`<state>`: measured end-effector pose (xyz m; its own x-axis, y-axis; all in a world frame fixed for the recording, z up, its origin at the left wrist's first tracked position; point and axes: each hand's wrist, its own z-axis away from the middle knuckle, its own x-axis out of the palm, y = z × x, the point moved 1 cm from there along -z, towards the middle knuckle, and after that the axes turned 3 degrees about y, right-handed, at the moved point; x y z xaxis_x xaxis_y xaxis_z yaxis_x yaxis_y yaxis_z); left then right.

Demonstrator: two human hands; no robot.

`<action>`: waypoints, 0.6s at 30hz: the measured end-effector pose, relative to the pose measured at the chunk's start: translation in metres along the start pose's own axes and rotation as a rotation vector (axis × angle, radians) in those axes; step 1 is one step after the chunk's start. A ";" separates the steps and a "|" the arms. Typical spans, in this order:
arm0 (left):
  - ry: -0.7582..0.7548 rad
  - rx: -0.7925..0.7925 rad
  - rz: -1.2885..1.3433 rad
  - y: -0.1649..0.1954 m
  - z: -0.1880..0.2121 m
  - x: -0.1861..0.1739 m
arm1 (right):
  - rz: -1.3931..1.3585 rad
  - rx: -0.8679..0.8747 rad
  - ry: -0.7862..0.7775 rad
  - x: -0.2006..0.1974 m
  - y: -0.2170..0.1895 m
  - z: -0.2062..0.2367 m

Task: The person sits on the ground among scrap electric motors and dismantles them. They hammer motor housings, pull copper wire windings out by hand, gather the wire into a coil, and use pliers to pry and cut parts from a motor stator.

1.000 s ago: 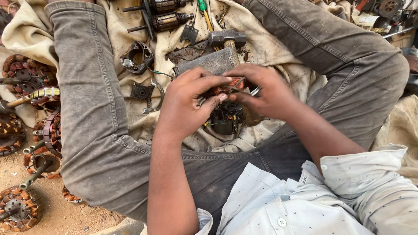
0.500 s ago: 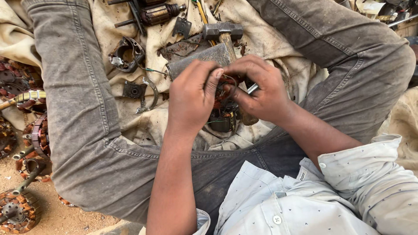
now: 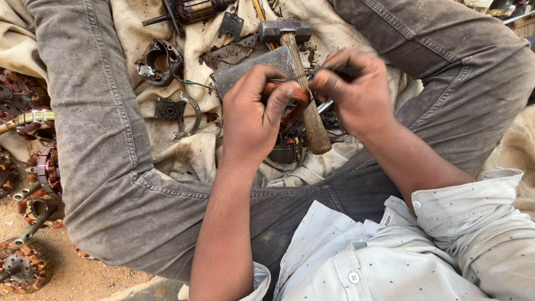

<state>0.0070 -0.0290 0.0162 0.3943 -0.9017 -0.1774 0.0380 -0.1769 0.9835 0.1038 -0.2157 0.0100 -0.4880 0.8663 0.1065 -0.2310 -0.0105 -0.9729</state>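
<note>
Between the person's spread knees, over a dirty cloth (image 3: 184, 150), both hands pinch a clump of copper wire (image 3: 290, 97) — the left hand (image 3: 253, 114) clenched on its near side, the right hand (image 3: 356, 92) gripping the far end. Just beneath lie a hammer (image 3: 301, 72) and a dark motor part (image 3: 287, 147).

Light: bright, even daylight
Shadows: soft, faint beneath hands
Glare: none
Focus: sharp centre, slight stretching at edges
</note>
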 end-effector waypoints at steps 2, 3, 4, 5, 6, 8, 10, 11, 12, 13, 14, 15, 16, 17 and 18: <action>0.032 -0.063 0.083 -0.001 0.003 -0.002 | -0.155 0.042 0.067 -0.006 0.005 -0.007; 0.064 -0.111 0.137 -0.002 0.003 -0.006 | -0.234 0.060 0.098 -0.010 0.006 -0.012; 0.094 -0.160 0.189 -0.004 0.004 -0.008 | -0.257 0.078 0.131 -0.013 0.009 -0.017; 0.127 -0.163 0.249 -0.005 0.005 -0.013 | -0.280 0.094 0.166 -0.018 0.009 -0.021; 0.157 -0.166 0.311 -0.008 0.006 -0.019 | -0.303 0.110 0.204 -0.024 0.008 -0.025; 0.197 -0.204 0.387 -0.013 0.007 -0.022 | -0.332 0.113 0.234 -0.028 0.012 -0.030; 0.223 -0.282 0.414 -0.019 0.008 -0.022 | -0.373 0.120 0.282 -0.034 0.013 -0.033; 0.237 -0.249 0.280 -0.022 0.007 -0.025 | -0.398 0.121 0.319 -0.041 0.010 -0.034; 0.248 -0.214 0.147 -0.025 0.006 -0.028 | -0.424 0.120 0.357 -0.046 0.008 -0.036; 0.259 -0.181 0.014 -0.027 0.005 -0.031 | -0.454 0.093 0.349 -0.053 0.005 -0.035; 0.285 -0.166 -0.069 -0.030 0.003 -0.036 | -0.483 0.069 0.339 -0.059 0.002 -0.035; 0.309 -0.152 -0.153 -0.031 0.002 -0.039 | -0.474 0.063 0.335 -0.062 0.002 -0.035; 0.333 -0.136 -0.237 -0.032 0.000 -0.044 | -0.465 0.056 0.332 -0.067 0.001 -0.035; 0.366 -0.157 -0.203 -0.033 -0.002 -0.049 | -0.416 0.064 0.339 -0.068 0.001 -0.035; 0.396 -0.177 -0.168 -0.035 -0.004 -0.055 | -0.367 0.071 0.349 -0.070 0.001 -0.034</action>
<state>-0.0126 0.0283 -0.0079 0.6882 -0.6400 -0.3417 0.2744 -0.2064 0.9392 0.1666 -0.2598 -0.0050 -0.0563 0.9345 0.3515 -0.3968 0.3021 -0.8668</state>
